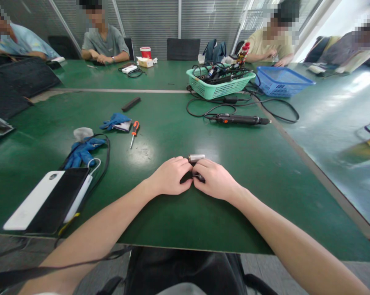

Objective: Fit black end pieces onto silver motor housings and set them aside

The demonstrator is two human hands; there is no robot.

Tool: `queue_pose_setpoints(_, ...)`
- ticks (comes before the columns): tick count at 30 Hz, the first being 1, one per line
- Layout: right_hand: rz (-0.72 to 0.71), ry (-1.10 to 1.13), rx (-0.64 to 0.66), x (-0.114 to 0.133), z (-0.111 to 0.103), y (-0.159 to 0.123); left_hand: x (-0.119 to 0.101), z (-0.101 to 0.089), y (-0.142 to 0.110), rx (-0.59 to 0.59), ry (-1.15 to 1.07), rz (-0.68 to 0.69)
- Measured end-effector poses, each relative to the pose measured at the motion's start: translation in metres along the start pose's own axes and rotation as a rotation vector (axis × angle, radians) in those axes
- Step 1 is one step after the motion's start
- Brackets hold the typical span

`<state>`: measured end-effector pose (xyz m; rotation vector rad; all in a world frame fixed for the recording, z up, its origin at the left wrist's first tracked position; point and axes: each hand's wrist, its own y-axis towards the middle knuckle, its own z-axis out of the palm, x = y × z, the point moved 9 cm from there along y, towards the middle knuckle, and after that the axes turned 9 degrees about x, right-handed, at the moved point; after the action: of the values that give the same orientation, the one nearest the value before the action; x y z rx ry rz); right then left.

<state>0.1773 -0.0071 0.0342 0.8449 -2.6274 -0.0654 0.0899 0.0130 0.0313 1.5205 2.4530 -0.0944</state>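
Note:
My left hand (pixel 173 176) and my right hand (pixel 214 178) meet over the green table in front of me, fingers curled inward and nearly touching. A small dark, shiny part (pixel 200 177) shows between the thumb and fingers of my right hand; its kind is not clear. What my left fingers close on is mostly hidden behind them. Just beyond the fingertips is a short silver metal cylinder (pixel 197 157), lying sideways. Whether the fingers touch it, I cannot tell.
Left of my hands are an orange-handled screwdriver (pixel 134 133), blue gloves (pixel 84 152), a black-and-white phone-like slab (pixel 46 200) and a dark bar (pixel 131 104). Farther off are a corded electric screwdriver (pixel 241 119), a green basket (pixel 214 89) and a blue basket (pixel 280 84). Several people sit around.

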Motion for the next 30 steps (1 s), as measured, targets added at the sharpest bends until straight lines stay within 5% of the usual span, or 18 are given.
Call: queue_pose_setpoints(30,-0.014,0.024,0.000,0.0030,0.0007,0.0014,-0.0001,-0.0032,-0.0025,-0.009,0.016,-0.019)
